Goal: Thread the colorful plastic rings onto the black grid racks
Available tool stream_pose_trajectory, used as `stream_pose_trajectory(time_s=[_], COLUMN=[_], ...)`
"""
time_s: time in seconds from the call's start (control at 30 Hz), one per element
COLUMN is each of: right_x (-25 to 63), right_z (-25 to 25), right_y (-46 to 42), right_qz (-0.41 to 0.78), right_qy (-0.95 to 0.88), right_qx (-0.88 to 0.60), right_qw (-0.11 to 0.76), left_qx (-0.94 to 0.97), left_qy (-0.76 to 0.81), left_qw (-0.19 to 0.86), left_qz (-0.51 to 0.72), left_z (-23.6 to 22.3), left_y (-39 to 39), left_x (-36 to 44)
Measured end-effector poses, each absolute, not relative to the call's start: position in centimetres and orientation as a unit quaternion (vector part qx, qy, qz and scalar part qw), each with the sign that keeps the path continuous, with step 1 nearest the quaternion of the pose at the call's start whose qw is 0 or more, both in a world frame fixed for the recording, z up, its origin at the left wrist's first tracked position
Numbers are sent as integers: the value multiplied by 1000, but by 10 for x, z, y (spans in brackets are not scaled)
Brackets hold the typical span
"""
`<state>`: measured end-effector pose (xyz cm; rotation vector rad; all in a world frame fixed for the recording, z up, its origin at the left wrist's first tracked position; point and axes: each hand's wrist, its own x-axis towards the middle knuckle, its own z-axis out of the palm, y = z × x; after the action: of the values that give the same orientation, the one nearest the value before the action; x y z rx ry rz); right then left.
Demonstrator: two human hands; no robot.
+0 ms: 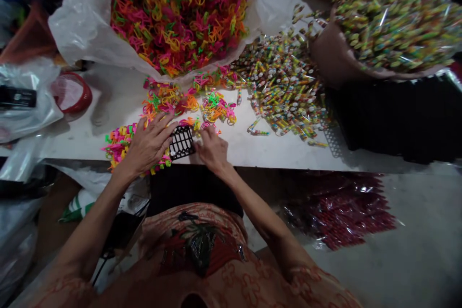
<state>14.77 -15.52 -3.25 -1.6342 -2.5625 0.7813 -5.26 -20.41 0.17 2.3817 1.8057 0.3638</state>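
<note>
A small black slotted tray point(181, 143) lies near the front edge of the white table, between my two hands. My left hand point(151, 140) is stretched out with its fingers fairly flat, over the tray's left side and a heap of bright plastic pieces point(121, 142). At the tray's right edge, my right hand point(212, 148) has its fingers curled together; what is in them, if anything, is hidden. Just beyond the tray sits a small loose pile of pink, orange and green plastic pieces point(217, 107). Part of the tray's left end is covered by my left fingers.
A big clear plastic bag point(90, 19) of neon plastic pieces point(184, 14) stands behind. To the right spreads a pile of small printed tubes point(285, 86), beside a full sack point(325, 50) of them. A red ring-shaped object point(84, 98) lies left. Red packets point(350, 211) lie below the table.
</note>
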Motion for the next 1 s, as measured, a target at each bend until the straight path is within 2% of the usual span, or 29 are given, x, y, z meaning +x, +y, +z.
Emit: stream_pose_trajectory(time_s=[0.2, 0.47, 0.67, 0.8, 0.9, 1.0], right_x=[116, 109, 127, 155, 164, 162], right_z=[-42, -50, -39, -29, -28, -29], right_y=[-179, -175, -167, -149, -131, -118], right_qz=[306, 288, 309, 358, 337, 298], right_qy=[-885, -897, -867, -804, -760, -760], right_qx=[-350, -335, -389, -469, -548, -569], right_qw=[-23, -20, 33, 71, 89, 96], left_qx=[782, 777, 772, 723, 630, 614], left_qy=[610, 616, 616, 635, 662, 667], left_qw=[71, 67, 91, 121, 72, 22], left_qz=[108, 110, 129, 244, 399, 421], left_z=[-3, -8, -8, 10, 28, 36], left_y=[-199, -199, -199, -201, -205, -209], left_x=[-49, -51, -50, -53, -57, -56])
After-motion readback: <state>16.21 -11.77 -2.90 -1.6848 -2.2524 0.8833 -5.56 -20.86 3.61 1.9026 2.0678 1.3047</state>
